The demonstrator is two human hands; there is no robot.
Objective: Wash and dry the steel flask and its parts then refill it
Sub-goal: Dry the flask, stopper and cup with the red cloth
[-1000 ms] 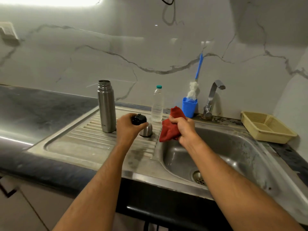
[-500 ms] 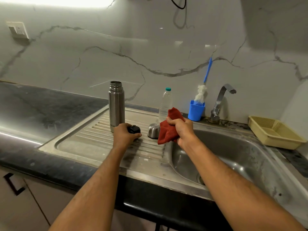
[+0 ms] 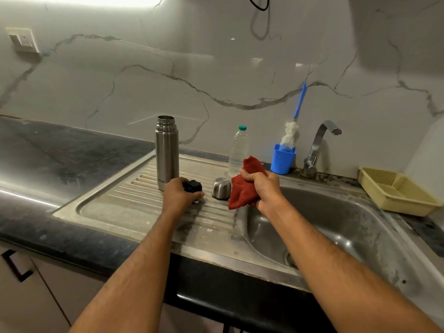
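Presently we record the steel flask [image 3: 166,150] standing upright and uncapped on the ribbed drainboard [image 3: 134,195] of the sink [image 3: 336,227]. Our left hand [image 3: 179,195] grips the black stopper [image 3: 193,186], set down on the drainboard just beside the flask's base. The steel cup lid [image 3: 221,188] sits inverted on the drainboard between stopper and basin. Our right hand [image 3: 265,188] clenches a red cloth [image 3: 242,188] at the basin's edge. Behind stand a plastic bottle [image 3: 237,151], a blue cup [image 3: 282,159] holding a bottle brush [image 3: 292,134], and the tap [image 3: 317,145].
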